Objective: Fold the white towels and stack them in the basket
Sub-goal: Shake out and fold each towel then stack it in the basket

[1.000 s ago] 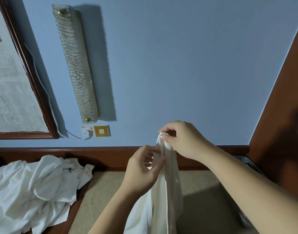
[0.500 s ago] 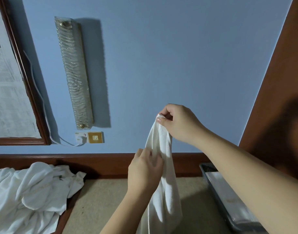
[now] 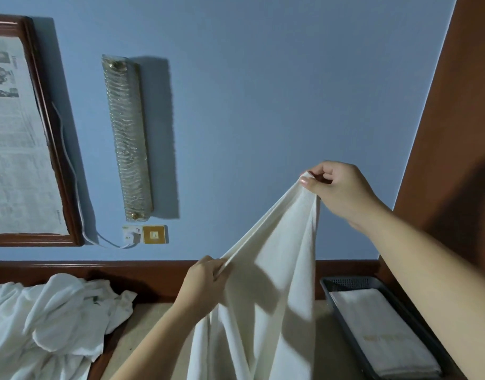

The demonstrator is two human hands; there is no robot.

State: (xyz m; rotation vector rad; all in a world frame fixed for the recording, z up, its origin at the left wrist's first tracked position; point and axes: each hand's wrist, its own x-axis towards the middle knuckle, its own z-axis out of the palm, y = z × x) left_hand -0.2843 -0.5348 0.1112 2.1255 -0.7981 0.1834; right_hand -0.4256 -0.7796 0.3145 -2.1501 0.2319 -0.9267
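The right hand (image 3: 343, 192) pinches a corner of the towel (image 3: 274, 297) between thumb and fingertips, raised high; the left hand (image 3: 205, 283), lower, grips the hem with curled fingers. The cloth hangs below both. The edge could slip from the left fingers if they slide too quickly, leaving a crooked fold. Right of the fingers, the basket (image 3: 327, 283) holds one folded towel. Left of them lies a pile (image 3: 52, 319) of unfolded ones on a beige surface, a blue wall behind.
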